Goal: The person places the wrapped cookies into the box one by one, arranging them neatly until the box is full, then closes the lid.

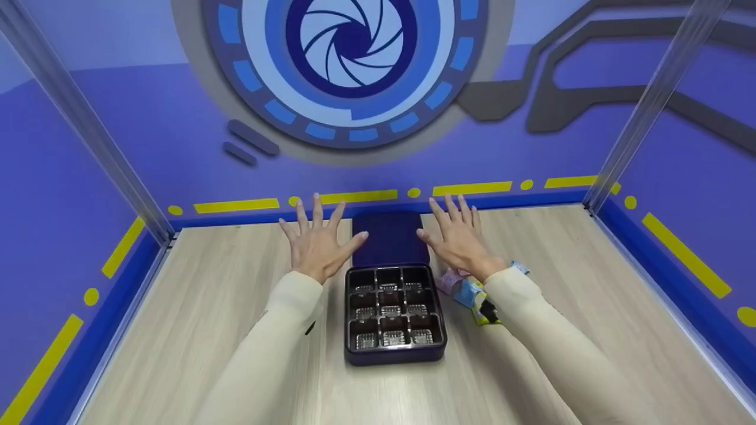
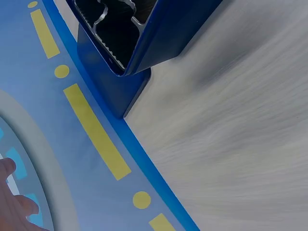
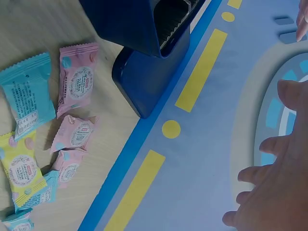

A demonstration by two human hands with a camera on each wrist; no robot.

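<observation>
Both hands are held up with fingers spread, nothing in either one. My left hand is left of a dark blue box lid, its thumb overlapping the lid's edge in the head view. On the other side, my right hand hovers with its thumb near the lid's right edge. Between the forearms sits the dark blue box, its black plastic insert divided into several bare compartments. Wrapped candies in pink, blue and yellow lie right of the box, partly hidden by the right forearm in the head view.
A wood-grain table carries everything. Behind it rises a purple-blue printed wall, with side walls and metal corner posts. A small dark mark shows beside the left sleeve.
</observation>
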